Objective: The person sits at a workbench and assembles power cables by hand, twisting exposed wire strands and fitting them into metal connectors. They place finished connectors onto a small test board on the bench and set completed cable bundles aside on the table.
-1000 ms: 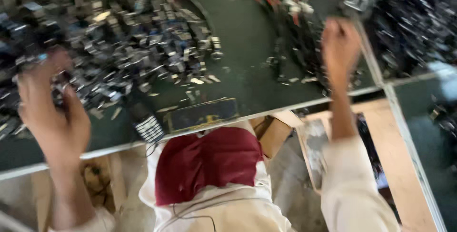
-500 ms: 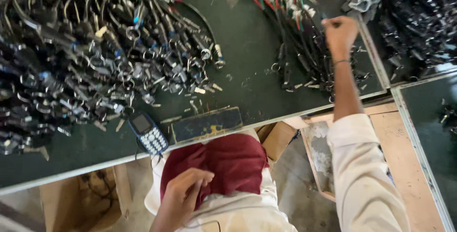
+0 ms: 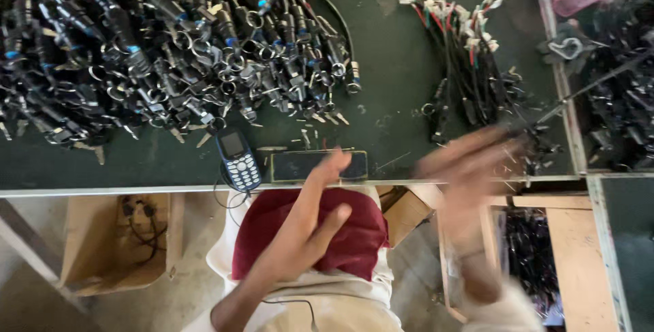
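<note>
Nearest, a dark red cloth lies over the person's lap; the left hand hovers above it, fingers spread apart and holding nothing; the right hand is motion-blurred near the table edge, so its grip cannot be told; below, two cardboard boxes stand on the floor; on the green table lie one small keypad phone and one flat dark tray, just beside each other; farther, one small bundle of coloured-tipped wires, and one huge heap of black cable connectors, too many to count.
</note>
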A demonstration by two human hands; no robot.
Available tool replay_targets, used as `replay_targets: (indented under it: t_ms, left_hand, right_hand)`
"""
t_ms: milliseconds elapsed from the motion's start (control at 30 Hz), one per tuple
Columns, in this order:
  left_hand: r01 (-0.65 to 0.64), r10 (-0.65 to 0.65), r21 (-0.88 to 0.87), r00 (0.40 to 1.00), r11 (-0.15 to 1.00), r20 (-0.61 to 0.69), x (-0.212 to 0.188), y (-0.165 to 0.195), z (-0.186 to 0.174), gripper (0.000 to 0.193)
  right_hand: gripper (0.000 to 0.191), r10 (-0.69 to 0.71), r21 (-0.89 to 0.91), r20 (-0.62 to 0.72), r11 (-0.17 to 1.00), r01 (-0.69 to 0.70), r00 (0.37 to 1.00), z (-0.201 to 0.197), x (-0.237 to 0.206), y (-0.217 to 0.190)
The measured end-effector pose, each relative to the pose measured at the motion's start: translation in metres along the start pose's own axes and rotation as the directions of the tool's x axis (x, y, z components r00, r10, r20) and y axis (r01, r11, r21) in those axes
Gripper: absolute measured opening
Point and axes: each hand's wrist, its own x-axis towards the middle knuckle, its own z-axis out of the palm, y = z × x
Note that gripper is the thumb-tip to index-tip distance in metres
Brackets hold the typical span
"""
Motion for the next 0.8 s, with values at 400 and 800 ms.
replay_targets:
  t_ms: [400,800]
  left_hand:
    - [0.527,-0.587,-0.349,0.805,0.775,-0.089,-0.060,-0.091,0.022,0.019]
    - [0.398,-0.626,-0.690,0.773,0.604,-0.101,-0.066,-0.068,0.015,0.029]
  right_hand:
    - [0.034,0.480,0.153,0.556,0.743,-0.651,0.679,0.078,-0.114,-0.013]
    - [0.023,0.556,0.534,0.440,0.470,-0.703,0.706,0.103,-0.102,-0.042]
